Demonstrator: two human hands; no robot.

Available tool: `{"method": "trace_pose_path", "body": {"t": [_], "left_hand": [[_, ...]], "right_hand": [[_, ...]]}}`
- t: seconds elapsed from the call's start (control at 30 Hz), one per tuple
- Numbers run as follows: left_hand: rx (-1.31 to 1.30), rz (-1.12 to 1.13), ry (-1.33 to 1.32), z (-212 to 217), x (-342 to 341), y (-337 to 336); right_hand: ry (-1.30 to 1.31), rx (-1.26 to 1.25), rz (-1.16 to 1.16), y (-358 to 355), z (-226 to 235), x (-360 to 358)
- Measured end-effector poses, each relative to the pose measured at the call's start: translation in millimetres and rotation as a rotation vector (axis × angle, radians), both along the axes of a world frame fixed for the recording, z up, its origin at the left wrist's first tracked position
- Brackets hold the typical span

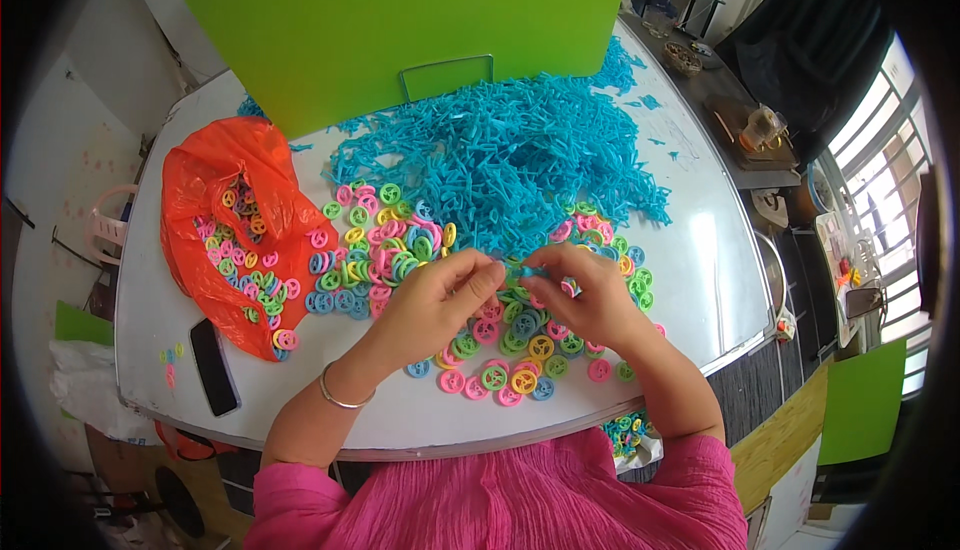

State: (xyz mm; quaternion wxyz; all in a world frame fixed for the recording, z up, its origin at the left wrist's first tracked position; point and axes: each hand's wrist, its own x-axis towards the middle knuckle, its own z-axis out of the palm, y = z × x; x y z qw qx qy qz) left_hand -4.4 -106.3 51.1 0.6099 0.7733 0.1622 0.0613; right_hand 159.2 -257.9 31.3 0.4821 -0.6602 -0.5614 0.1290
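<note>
My left hand (436, 302), with a silver bangle on its wrist, is closed in a pinch over the middle of the table; what its fingertips hold is too small to make out. Facing it, my right hand (588, 295) pinches a small blue plastic piece (527, 272), and the fingertips of both hands are close together. Under and around them lie many small spoked plastic wheels (494, 378) in pink, green, yellow and blue. Just beyond the hands rises a big heap of thin blue plastic pieces (500, 155).
A red plastic bag (190, 200) spilling more wheels lies at the left, with a black phone (214, 368) nearer me. A large green board (400, 20) with a metal handle stands behind the heap on the white table (715, 250). Below the front edge sits a container of coloured pieces (628, 435).
</note>
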Motion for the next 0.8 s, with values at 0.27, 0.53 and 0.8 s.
{"method": "trace_pose_path", "body": {"t": [0.27, 0.53, 0.8], "left_hand": [[0.152, 0.081, -0.052, -4.0, 1.3, -10.3], [0.872, 0.022, -0.002, -8.4, -13.0, 18.0], [0.516, -0.004, 0.022, 1.5, 0.2, 18.8]], "right_hand": [[-0.325, 0.239, 0.009, 7.2, 1.9, -4.8], [0.209, -0.026, -0.006, 2.6, 2.9, 0.8], [0.274, -0.095, -0.048, 2.4, 3.6, -3.3]]}}
